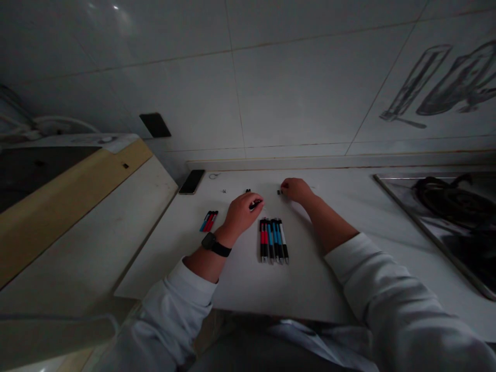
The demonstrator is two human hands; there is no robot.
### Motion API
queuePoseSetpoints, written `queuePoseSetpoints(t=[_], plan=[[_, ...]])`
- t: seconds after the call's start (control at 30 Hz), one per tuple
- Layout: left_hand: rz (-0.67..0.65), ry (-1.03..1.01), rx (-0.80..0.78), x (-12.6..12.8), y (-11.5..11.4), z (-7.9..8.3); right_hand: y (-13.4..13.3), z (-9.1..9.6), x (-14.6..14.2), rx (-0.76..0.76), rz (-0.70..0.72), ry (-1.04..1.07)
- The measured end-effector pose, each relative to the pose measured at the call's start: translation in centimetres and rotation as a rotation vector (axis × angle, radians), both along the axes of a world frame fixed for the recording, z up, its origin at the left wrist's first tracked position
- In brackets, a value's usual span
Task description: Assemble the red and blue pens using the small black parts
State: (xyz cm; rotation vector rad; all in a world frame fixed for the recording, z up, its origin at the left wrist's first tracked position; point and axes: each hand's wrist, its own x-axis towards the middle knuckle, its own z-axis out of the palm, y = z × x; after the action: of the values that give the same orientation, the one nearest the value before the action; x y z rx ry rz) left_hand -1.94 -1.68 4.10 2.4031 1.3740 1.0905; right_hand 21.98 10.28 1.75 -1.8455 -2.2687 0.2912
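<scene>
My left hand, with a black watch on the wrist, is curled round a dark pen part on the white counter. My right hand reaches farther back, its fingertips pinched at a small black piece. Between and in front of the hands lies a row of several pens with red, blue and white grips, side by side. A smaller bundle of red and blue pens lies to the left of my left hand. Another tiny black bit sits near the back.
A black phone lies at the back left of the counter by the tiled wall. A gas hob with black pan supports fills the right side. A lower wooden-edged surface stands to the left. A dark socket is on the wall.
</scene>
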Motion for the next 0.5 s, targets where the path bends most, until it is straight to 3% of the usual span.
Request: queuePoseSetpoints(t=[0.5], plan=[[0.022,-0.015,0.019,-0.33,0.29,0.09,-0.22,-0.37,-0.16,0.009,0.056,-0.012]])
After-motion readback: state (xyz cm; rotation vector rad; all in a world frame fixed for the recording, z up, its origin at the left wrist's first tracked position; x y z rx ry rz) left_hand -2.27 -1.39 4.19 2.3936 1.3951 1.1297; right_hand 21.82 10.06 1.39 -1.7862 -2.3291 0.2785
